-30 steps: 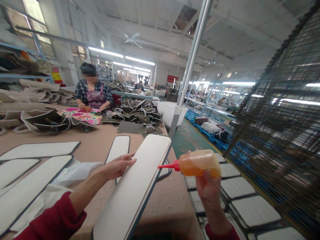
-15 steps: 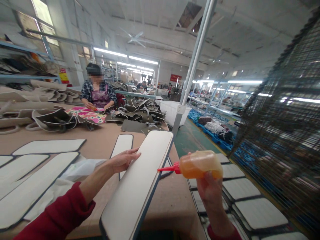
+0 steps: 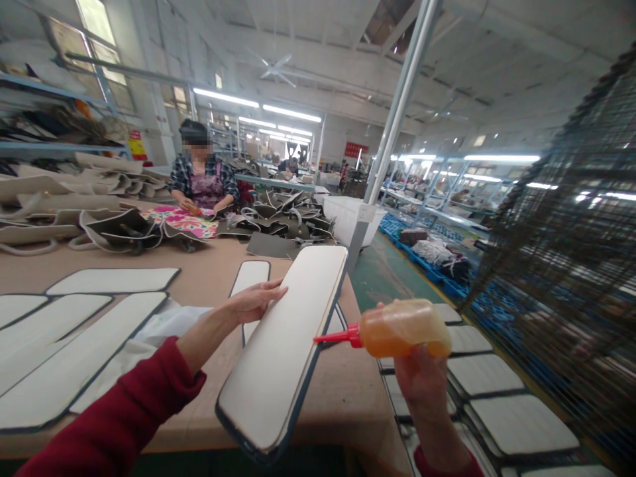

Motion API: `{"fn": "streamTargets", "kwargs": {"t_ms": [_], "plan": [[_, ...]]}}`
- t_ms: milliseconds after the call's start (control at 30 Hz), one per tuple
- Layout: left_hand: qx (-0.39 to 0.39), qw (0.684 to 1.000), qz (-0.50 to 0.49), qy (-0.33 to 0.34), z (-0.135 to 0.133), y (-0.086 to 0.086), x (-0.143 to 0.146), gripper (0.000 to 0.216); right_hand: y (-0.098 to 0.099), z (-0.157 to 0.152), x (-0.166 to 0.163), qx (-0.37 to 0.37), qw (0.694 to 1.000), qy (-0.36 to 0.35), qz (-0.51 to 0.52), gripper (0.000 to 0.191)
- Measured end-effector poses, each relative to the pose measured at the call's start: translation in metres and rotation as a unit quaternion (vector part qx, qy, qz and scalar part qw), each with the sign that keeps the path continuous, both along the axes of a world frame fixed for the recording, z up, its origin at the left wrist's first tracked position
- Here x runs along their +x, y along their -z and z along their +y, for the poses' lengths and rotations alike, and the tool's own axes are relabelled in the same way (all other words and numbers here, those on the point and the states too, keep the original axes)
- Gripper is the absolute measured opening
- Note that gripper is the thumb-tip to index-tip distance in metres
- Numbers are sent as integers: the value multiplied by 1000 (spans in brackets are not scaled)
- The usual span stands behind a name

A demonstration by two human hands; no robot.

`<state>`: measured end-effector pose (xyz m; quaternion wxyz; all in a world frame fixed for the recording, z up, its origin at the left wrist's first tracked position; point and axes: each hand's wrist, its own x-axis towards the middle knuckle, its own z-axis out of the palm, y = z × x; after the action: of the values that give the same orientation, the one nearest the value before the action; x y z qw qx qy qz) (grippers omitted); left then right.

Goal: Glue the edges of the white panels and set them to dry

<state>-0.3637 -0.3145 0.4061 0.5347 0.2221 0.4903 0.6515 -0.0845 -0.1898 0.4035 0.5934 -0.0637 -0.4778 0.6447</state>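
Note:
My left hand [image 3: 254,302] grips the left edge of a long white panel [image 3: 283,348] with rounded corners and a dark blue rim, its thumb side hidden behind. The panel is held tilted over the table's front edge. In my right hand [image 3: 422,381] is a squeeze bottle [image 3: 405,328] of amber liquid, lying sideways with its red nozzle [image 3: 332,336] pointing left. The nozzle tip is at the panel's right edge; whether it touches cannot be made out. Behind the panel, a narrower white panel [image 3: 250,275] lies on the table.
More white panels [image 3: 114,280] lie on the brown-covered table [image 3: 199,427] at left, beside crumpled white sheeting [image 3: 171,324]. Bag pieces [image 3: 119,228] are heaped farther back, where a co-worker [image 3: 203,172] sits. White pads [image 3: 521,424] stand low at right, near a metal post [image 3: 358,242].
The view has shifted slightly. The panel's near end has swung up and right, showing its rounded lower end. Both hands keep their hold, and the nozzle stays at the right edge.

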Motion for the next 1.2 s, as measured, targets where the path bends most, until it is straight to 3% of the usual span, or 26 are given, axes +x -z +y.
{"fn": "streamTargets", "kwargs": {"t_ms": [467,700,833,1033,1200], "plan": [[-11,1000,15,-17,10,-15,-7,44,9,-3,2,-21,1000,-15,-18,62],[-12,999,29,-30,13,-16,-14,37,17,-8,4,-22,998,-9,-51,77],[-27,998,23,-44,16,-18,-16,34,15,-13,4,-4,998,-32,-52,72],[-51,995,26,-84,13,-31,-10,36,16,-18,6,-19,998,-22,-57,73],[-38,995,23,-93,11,-28,-18,40,23,-20,6,-40,997,-35,-60,77]]}}
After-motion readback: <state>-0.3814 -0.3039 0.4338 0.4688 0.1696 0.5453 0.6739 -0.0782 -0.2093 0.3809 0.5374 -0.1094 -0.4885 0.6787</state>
